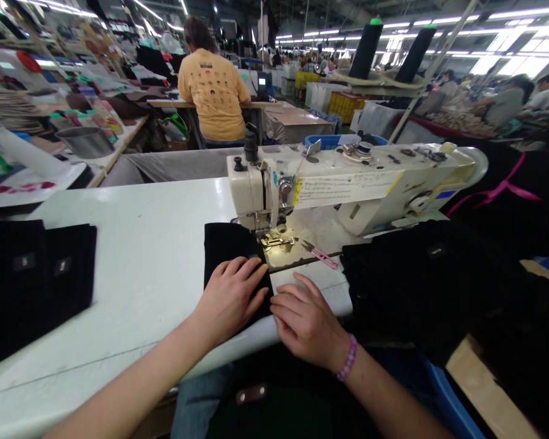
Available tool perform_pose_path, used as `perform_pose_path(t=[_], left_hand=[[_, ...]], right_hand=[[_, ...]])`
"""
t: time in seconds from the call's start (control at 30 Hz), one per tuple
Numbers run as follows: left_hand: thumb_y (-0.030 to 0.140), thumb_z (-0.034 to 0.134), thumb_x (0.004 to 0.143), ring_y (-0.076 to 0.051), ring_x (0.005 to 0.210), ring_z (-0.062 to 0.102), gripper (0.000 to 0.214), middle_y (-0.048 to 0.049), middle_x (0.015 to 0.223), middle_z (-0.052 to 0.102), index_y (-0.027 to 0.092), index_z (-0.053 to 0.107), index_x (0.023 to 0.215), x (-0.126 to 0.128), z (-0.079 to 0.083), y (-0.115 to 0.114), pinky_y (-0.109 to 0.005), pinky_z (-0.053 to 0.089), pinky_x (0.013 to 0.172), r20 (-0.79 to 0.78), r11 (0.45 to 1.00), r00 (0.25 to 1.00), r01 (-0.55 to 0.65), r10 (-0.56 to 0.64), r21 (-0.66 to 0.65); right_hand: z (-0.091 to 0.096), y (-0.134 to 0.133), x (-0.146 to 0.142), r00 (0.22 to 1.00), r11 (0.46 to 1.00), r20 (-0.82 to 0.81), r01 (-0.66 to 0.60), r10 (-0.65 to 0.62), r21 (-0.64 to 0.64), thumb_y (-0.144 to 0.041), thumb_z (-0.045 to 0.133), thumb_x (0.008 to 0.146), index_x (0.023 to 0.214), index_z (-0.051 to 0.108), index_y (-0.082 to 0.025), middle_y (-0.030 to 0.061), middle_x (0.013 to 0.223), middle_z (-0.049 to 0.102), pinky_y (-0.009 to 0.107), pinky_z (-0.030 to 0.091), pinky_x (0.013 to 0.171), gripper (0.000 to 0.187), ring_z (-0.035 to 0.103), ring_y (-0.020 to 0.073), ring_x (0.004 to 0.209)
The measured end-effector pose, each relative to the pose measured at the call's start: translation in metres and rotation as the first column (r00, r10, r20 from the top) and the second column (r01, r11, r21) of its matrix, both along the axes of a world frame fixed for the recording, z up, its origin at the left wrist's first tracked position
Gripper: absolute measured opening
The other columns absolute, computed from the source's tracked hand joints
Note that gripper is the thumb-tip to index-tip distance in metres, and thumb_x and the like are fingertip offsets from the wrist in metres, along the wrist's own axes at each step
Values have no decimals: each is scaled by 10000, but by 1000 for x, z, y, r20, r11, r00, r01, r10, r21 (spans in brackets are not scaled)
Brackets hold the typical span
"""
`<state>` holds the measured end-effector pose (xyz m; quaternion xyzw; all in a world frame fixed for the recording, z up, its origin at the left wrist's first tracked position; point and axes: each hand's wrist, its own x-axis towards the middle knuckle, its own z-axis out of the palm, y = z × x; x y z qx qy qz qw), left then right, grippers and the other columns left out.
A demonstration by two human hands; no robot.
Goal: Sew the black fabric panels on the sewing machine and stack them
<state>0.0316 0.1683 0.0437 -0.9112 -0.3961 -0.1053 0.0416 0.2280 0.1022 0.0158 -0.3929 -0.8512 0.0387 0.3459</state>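
Note:
A black fabric piece point(226, 247) lies on the white table point(155, 268) just left of the needle of a cream sewing machine point(348, 183). My left hand point(231, 299) rests flat on the cloth with its fingers spread, pressing it down. My right hand point(304, 317) sits beside it at the cloth's right edge, fingers curled and pinching that edge. A purple bead bracelet circles my right wrist. Pink thread snips point(322, 256) lie on the machine bed, just beyond my right hand.
A stack of black pieces point(32, 280) lies at the table's left. A heap of black fabric point(434, 280) fills the right side. A person in a yellow shirt point(215, 91) sits ahead, back turned. Two dark thread cones point(366, 49) stand behind the machine.

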Motion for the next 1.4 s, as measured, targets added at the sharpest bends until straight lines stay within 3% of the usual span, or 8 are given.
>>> perform_pose_path(t=[0.23,0.4,0.5,1.0,1.23,1.4], left_hand=[[326,542,965,-308,1161,583,337,-103,1298,661,188,647,1254,-6,-2,12,-544,447,1035,62,997,996,69,-70,13],[242,461,996,-240,1014,641,273,-102,1077,721,149,703,1083,-6,0,1,-426,532,939,179,983,968,184,-176,-27],[238,459,996,-246,1017,650,282,-105,1066,733,137,710,1074,-7,-2,2,-430,547,930,200,982,963,187,-183,-2],[303,444,988,-275,1070,654,346,-130,1147,723,135,728,1090,-13,-2,55,-465,542,962,132,987,980,153,-146,-43],[303,419,994,-254,1080,645,352,-115,1145,713,163,723,1102,-16,0,79,-442,512,990,92,986,984,156,-150,-65],[291,420,993,-256,1084,637,332,-122,1149,703,161,711,1088,-13,-2,77,-440,517,975,97,993,990,105,-100,-51]], right_hand=[[3,25,-1,999,999,36,17,-16,-27,-111,566,902,987,682,-193,37,1041,738,494,280,1197,165,589,217,1121],[6,41,-3,998,998,56,41,-39,-49,-129,588,913,1026,687,-201,47,1055,735,505,292,1187,167,582,223,1137],[6,49,-4,996,997,75,53,-49,-54,-144,603,913,1044,696,-205,51,1083,724,518,290,1185,172,568,233,1147],[11,89,-12,957,978,224,201,-184,-55,-222,628,934,997,732,-225,50,987,658,521,309,1158,121,526,253,1067],[13,81,-13,953,974,233,214,-192,-73,-239,633,939,1070,714,-214,61,1053,657,552,293,1165,157,526,260,1095],[10,56,-16,959,964,173,246,-227,-97,-249,673,916,1079,697,-194,77,1074,655,547,342,1132,174,553,266,1067]])
